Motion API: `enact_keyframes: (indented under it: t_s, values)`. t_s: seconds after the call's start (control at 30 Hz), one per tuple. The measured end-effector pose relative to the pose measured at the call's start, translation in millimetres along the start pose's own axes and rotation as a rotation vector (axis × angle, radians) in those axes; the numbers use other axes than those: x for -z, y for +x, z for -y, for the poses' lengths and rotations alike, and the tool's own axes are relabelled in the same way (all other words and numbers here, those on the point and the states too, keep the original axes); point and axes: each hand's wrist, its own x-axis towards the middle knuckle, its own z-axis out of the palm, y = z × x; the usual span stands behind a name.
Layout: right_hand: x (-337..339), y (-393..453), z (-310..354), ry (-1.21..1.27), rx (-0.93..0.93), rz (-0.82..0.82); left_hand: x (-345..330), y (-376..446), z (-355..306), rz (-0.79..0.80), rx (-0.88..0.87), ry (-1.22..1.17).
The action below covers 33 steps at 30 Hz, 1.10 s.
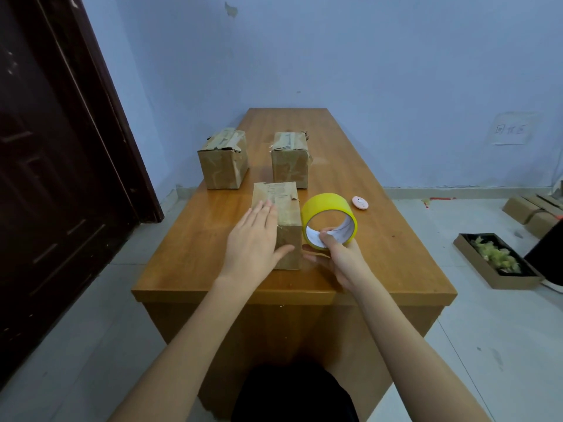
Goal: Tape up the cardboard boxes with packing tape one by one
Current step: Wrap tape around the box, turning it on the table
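Observation:
Three worn cardboard boxes stand on the wooden table (380,226). The nearest box (285,208) is in front of me; my left hand (254,239) lies flat on its top and left side, fingers straight, thumb against its front face. Just right of this box my right hand (333,254) grips a yellow roll of packing tape (329,217), thumb inside the core and fingers under the rim. Further back stand a left box (224,161) and a right box (291,161), both with old tape on top.
A small pink round object (360,202) lies on the table right of the tape. A dark door (61,178) is on the left. On the floor at right are a shallow cardboard tray with tape scraps (495,260) and flattened cartons (534,210).

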Motion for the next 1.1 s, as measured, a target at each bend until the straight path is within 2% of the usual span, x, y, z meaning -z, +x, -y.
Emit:
enact_keyframes:
  t_s: [0.13,0.2,0.3,0.5,0.63,0.77,0.87,1.1]
  values:
    - [-2.1,1.6,-1.4,-0.033,-0.007,-0.064,7.5,11.4,1.6,0.039,0.025,-0.066]
    - [-1.0,1.9,-2.1,-0.055,0.002,-0.076,9.7,12.6,-3.4,0.024,-0.038,0.001]
    - [1.3,2.5,-1.0,-0.104,0.027,-0.044,5.0,14.4,-14.9,0.010,-0.189,0.039]
    - [2.9,-2.2,0.6,-0.121,0.012,0.020,-2.2,20.0,-19.1,0.025,-0.183,-0.038]
    - [-0.7,-4.6,9.0,-0.185,0.061,0.003,8.5,15.4,-20.4,-0.113,-0.198,-0.119]
    - [-6.4,-9.1,37.5,-0.277,0.184,0.063,17.8,13.8,-26.4,-0.250,-0.095,-0.343]
    - [-5.6,-12.8,60.3,-0.378,0.226,0.106,16.7,10.1,-26.8,-0.258,0.012,-0.517]
    - [-7.2,-18.6,79.6,-0.603,0.206,0.137,0.9,-1.9,-39.8,-0.296,0.166,-0.717]
